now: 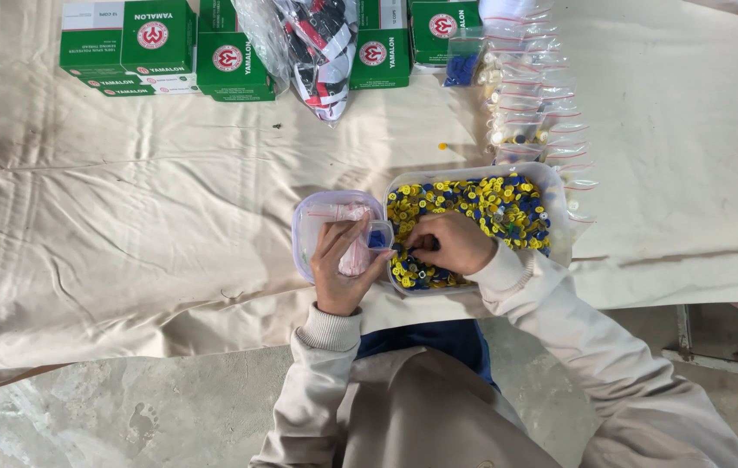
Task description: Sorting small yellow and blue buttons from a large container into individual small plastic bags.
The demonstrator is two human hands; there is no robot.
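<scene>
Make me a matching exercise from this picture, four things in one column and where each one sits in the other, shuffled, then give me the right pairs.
Things:
1. green boxes
2. row of filled small bags
3. single yellow button
4. small clear bag with blue pieces

Places:
A. in the left hand, beside the right hand
B. alone on the cloth, above the tub of buttons
C. far edge of the table, left side
D. running from the far edge down the tub's right side

Pairs: 1-C, 2-D, 3-B, 4-A
</scene>
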